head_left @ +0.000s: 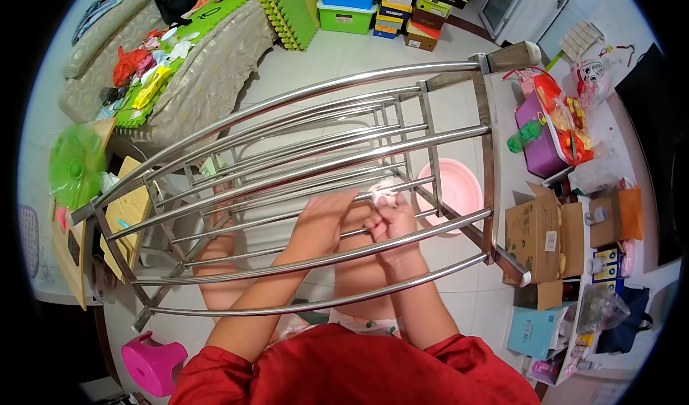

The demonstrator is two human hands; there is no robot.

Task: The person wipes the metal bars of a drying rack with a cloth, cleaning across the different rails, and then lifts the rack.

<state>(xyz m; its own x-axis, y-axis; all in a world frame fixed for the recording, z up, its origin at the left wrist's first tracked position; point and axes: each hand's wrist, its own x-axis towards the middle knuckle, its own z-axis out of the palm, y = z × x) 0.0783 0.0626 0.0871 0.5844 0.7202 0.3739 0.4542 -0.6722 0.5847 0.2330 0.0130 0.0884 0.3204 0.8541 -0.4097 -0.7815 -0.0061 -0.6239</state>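
You are reaching both arms through the bars of a stainless steel rack [301, 154] that is lying tilted across your lap. Your left hand [324, 218] is resting on one of the middle bars, fingers curled loosely around it. Your right hand [391, 222] is closing its fingers on a small white cloth [382, 190], pressing it against the same bar just beside your left fingertips. A pink basin [459, 186] is sitting on the floor behind the rack, and a pink stool [151, 362] is standing by your left elbow.
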